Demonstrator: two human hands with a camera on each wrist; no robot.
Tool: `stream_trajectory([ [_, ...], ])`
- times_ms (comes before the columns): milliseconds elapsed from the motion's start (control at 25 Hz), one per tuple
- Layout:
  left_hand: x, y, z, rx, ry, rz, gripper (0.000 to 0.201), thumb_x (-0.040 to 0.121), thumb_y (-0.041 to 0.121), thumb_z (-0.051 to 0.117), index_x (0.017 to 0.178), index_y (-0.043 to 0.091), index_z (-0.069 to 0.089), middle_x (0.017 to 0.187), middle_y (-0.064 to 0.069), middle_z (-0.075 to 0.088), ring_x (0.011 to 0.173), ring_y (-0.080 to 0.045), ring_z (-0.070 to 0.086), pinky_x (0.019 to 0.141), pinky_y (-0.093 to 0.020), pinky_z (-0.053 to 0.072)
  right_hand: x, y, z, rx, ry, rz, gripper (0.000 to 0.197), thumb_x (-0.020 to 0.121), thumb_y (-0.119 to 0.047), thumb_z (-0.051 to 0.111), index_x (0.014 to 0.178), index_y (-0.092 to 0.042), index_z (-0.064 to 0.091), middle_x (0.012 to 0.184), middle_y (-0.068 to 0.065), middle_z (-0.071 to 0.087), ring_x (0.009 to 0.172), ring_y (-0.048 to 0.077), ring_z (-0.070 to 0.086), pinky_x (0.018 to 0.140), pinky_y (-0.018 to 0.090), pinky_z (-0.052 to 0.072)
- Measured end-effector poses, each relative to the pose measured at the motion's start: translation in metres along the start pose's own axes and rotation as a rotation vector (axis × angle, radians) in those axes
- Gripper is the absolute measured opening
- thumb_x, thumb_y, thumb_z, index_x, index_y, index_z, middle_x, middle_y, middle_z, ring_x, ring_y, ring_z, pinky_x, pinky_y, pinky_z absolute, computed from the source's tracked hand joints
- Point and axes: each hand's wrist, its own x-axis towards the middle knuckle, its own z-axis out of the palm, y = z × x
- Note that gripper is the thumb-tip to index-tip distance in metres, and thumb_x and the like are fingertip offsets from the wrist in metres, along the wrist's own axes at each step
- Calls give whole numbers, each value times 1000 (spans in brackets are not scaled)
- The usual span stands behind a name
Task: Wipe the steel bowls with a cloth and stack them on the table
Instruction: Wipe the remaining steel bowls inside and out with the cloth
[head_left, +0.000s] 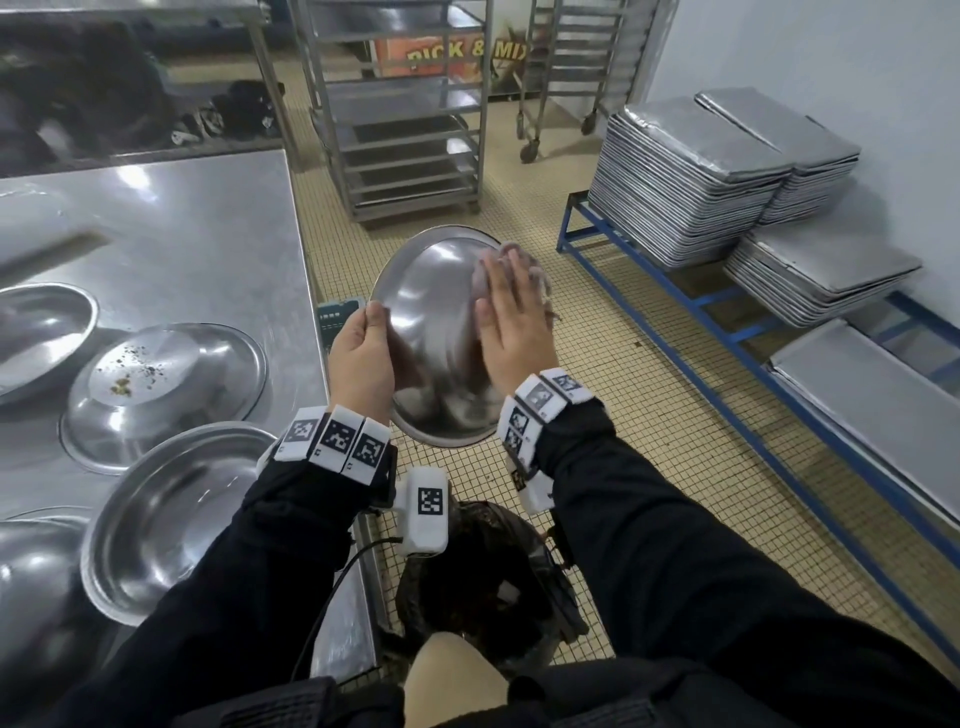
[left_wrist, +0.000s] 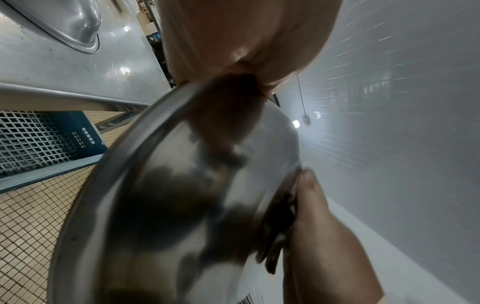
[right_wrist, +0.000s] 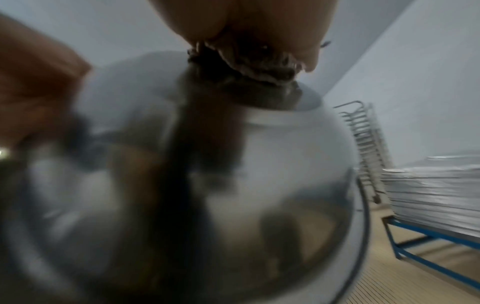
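Note:
I hold a steel bowl (head_left: 431, 332) in the air above the tiled floor, right of the table, with its rounded outside facing me. My left hand (head_left: 366, 348) grips its left rim, thumb on the outside. My right hand (head_left: 511, 312) lies flat with straight fingers and presses a greyish cloth (head_left: 537, 273) against the bowl's upper right side. The left wrist view shows the bowl (left_wrist: 182, 205) blurred, with the cloth (left_wrist: 280, 226) under the right hand (left_wrist: 324, 236). The right wrist view shows the cloth (right_wrist: 249, 61) bunched against the bowl (right_wrist: 259, 185).
The steel table (head_left: 208, 218) on my left carries several more bowls, one upside down with crumbs on it (head_left: 161, 395) and one upright (head_left: 171, 519) overhanging the edge. A bin with a dark bag (head_left: 483, 571) stands below my hands. Stacked trays (head_left: 691, 176) sit on a blue frame to the right.

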Motion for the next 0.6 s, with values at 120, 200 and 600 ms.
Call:
stream_trajectory([
  [120, 3, -1, -2, -42, 22, -29, 31, 101, 36, 44, 82, 27, 66, 90, 1, 67, 91, -18, 62, 87, -32, 51, -13, 34, -1, 267, -13, 205, 53, 100, -40, 26, 150, -26, 14, 157, 3, 15, 143, 26, 19, 111, 53, 28],
  [200, 2, -3, 0, -68, 44, -69, 31, 102, 36, 41, 91, 23, 66, 94, 0, 68, 91, -16, 63, 81, -25, 50, -44, 42, 7, 363, -69, 302, 55, 100, -40, 25, 151, -28, 8, 158, 0, 8, 144, 27, 12, 111, 55, 28],
  [600, -9, -8, 15, 41, 45, -10, 28, 101, 36, 42, 89, 23, 63, 84, 6, 62, 80, -8, 57, 72, -22, 44, -63, -6, 19, -4, -87, -59, 54, 97, -48, 14, 143, -44, -14, 155, -8, -17, 145, 20, -14, 117, 42, -3],
])
